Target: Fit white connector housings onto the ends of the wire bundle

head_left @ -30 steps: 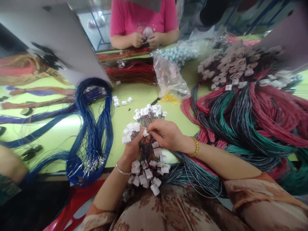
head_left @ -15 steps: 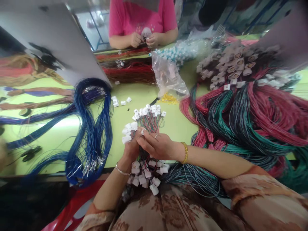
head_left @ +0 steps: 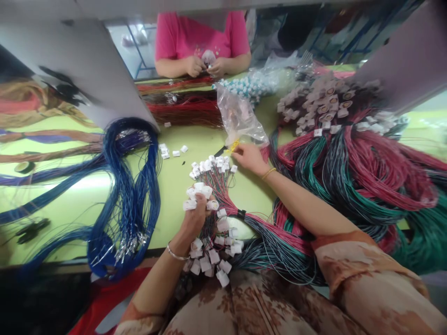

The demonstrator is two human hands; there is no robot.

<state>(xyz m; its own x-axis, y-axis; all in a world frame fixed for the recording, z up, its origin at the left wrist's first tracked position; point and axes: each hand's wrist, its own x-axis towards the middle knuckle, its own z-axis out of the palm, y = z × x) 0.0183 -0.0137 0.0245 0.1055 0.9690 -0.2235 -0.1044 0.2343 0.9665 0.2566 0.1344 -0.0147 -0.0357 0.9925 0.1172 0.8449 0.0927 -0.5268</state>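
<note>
My left hand (head_left: 196,215) is closed round a bunch of thin red and green wires with white plastic connectors (head_left: 199,191) on their ends. More white connectors (head_left: 211,258) hang below it at the table's near edge. My right hand (head_left: 249,158) is stretched forward across the green table (head_left: 174,181), its fingers pinched at a small heap of yellow pieces (head_left: 233,146) beside a clear plastic bag (head_left: 239,116). A second fan of wired connectors (head_left: 212,165) lies between my hands.
Looped blue wires (head_left: 134,186) lie at the left. Big coils of red and teal wire (head_left: 349,167) fill the right. Loose white connectors (head_left: 172,151) sit mid-table. Across the table a person in a pink shirt (head_left: 202,37) works with both hands. A grey panel (head_left: 87,74) stands at left.
My right hand has left the bunch in my left hand and reached forward to the yellow pieces by the bag. My left hand still holds the wires.
</note>
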